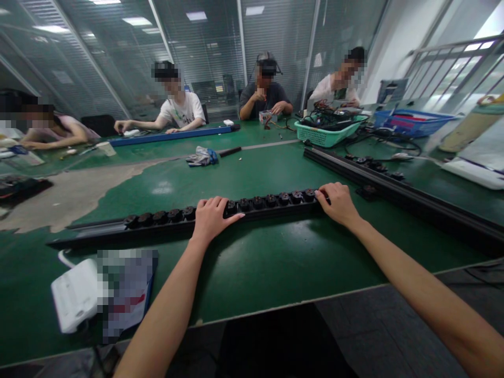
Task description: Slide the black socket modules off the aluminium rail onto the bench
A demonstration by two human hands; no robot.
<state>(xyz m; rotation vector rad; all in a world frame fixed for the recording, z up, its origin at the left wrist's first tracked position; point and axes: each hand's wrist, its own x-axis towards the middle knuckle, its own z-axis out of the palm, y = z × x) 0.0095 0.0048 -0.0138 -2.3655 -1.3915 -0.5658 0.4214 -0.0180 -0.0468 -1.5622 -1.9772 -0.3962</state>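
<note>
Left hand (211,218): laid across the row midway along, thumb stretched well apart from the other fingers and lying along the near edge, fingertips over the top; open rather than clenched.
Right hand (339,203): at the right end of the row, fingers bent, thumb and forefinger close together at the last module; whether they pinch it I cannot tell.
Black rail (268,212): lying lengthwise on the green worktop (275,268), in front of the person, under both hands.
Round black modules (257,201): lined up along the rail's top; the left hand hides part of the row.
Second black rail (417,197): slanting along the right side, apart from the right hand, with a small black piece (367,192) lying between.
Near left: white box (76,296) beside a blurred packet (132,294).
Beyond the rail: work gloves (202,156) next to a dark bar (230,151).
Baskets: green basket (328,135) full of cables, blue basket (411,125) to its right.
Far side: four people seated, a long blue bar (177,134) before one.
</note>
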